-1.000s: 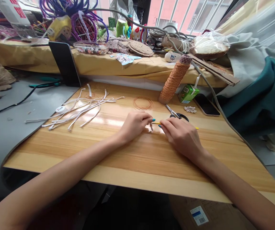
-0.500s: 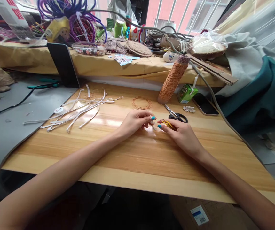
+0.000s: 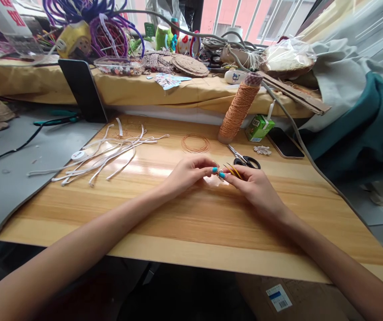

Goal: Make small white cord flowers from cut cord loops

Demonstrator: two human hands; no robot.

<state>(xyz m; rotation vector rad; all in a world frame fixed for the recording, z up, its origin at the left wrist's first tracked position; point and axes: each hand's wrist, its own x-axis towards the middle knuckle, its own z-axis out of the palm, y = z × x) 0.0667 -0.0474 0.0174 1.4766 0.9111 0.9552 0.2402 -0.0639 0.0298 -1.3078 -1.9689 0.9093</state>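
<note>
- Left hand sits low over the wooden table, thumb and forefinger pinched together on a tiny piece that is too small to make out.
- Right hand meets it fingertip to fingertip, fingers closed around a thin yellow tool that pokes out away from the person.
- The tiny piece sits right between the two hands, just above the table.
- Just beyond the right hand lie black-handled scissors.
- A coil of copper wire lies flat beyond the left hand.
- The tall spool of orange cord stands tilted behind the scissors, with a green carton beside it.
- White strips lie scattered well apart, off to the left.
</note>
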